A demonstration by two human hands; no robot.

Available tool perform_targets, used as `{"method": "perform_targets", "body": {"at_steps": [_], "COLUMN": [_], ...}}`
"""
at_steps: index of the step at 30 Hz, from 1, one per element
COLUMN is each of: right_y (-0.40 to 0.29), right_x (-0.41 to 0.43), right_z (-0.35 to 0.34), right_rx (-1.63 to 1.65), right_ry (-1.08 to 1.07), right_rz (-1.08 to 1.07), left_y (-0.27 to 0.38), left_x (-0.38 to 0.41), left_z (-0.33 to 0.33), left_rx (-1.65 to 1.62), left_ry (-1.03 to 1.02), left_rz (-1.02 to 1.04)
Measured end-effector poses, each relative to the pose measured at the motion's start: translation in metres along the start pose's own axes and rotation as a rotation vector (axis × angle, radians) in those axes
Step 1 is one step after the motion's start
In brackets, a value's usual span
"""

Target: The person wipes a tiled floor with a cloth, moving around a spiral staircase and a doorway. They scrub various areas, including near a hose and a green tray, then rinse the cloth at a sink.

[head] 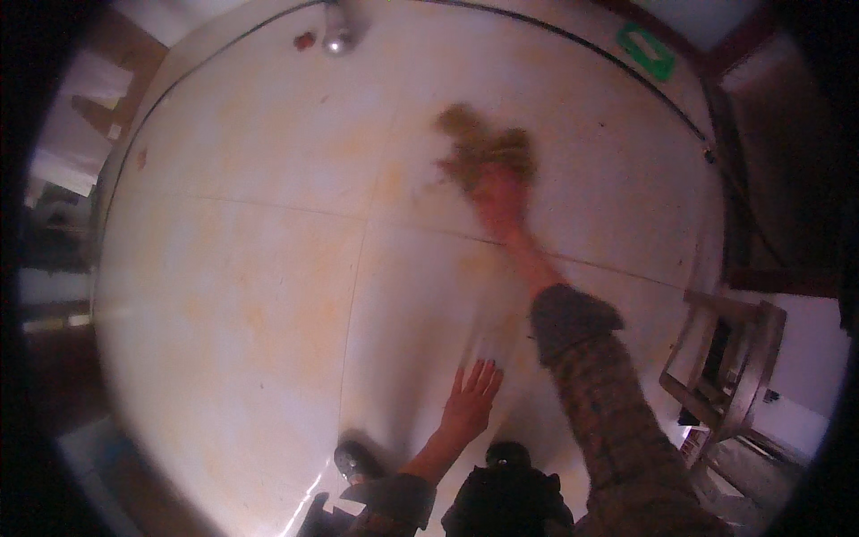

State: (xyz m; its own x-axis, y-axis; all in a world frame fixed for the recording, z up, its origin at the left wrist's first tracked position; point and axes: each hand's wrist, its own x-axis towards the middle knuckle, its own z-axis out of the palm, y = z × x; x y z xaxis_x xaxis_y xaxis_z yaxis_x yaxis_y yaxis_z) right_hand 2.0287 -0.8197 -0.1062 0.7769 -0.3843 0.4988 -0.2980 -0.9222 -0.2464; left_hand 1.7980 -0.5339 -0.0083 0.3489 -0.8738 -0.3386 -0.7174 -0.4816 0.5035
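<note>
My right hand [503, 201] is stretched forward over the pale tiled floor [268, 268]. It grips a crumpled yellow-brown bundle [493, 144], perhaps a cloth, though motion blur hides its exact kind. Whether the bundle touches the floor I cannot tell. Lower in the view, near my feet, my left hand [473, 403] hangs with its fingers extended and slightly apart, holding nothing. A dark shoe [352, 460] shows to the left of that forearm, and another dark shoe [508, 454] to the right of it.
A wooden chair or stool [735, 376] stands at the right. Along the far floor runs a dark cable [577, 37], with a green rectangular outline [645, 52] beyond it. A shiny metal object [337, 40] and a small reddish-brown thing [305, 41] are at the top.
</note>
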Motion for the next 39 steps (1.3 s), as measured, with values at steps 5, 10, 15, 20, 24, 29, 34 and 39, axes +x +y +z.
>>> {"method": "perform_targets", "body": {"at_steps": [5, 10, 15, 20, 24, 29, 34, 39], "right_y": [-0.181, -0.130, 0.036, 0.172, 0.074, -0.117, -0.089, -0.026], "right_x": [-0.071, -0.139, -0.102, -0.198, -0.214, -0.293, -0.310, -0.294], "right_z": [-0.014, -0.074, -0.155, -0.202, -0.168, -0.156, -0.184, -0.259], "right_rx": [0.454, 0.348, 0.290, -0.272, -0.028, 0.298, 0.730, 0.704], "right_ry": [-0.246, -0.559, -0.490, -0.221, -0.183, -0.423, -0.549, -0.490], "right_rz": [-0.439, -0.474, 0.086, 0.520, 0.309, -0.101, -0.004, 0.417], "left_y": [-0.029, -0.018, -0.034, -0.018, -0.028, -0.030, -0.021, 0.025], "left_x": [-0.001, -0.002, -0.019, -0.012, 0.002, -0.016, -0.035, 0.033], "left_z": [0.054, 0.008, 0.018, 0.011, 0.025, 0.023, 0.012, 0.039], "left_rx": [0.008, 0.142, 0.061, -0.432, -0.666, -0.128, -0.191, 0.007], "left_ry": [0.009, -0.135, 0.009, 0.054, 0.485, 0.592, 0.545, 0.573], "left_rz": [-0.012, -0.034, -0.037, -0.248, -0.437, -0.370, -0.405, -0.019]}}
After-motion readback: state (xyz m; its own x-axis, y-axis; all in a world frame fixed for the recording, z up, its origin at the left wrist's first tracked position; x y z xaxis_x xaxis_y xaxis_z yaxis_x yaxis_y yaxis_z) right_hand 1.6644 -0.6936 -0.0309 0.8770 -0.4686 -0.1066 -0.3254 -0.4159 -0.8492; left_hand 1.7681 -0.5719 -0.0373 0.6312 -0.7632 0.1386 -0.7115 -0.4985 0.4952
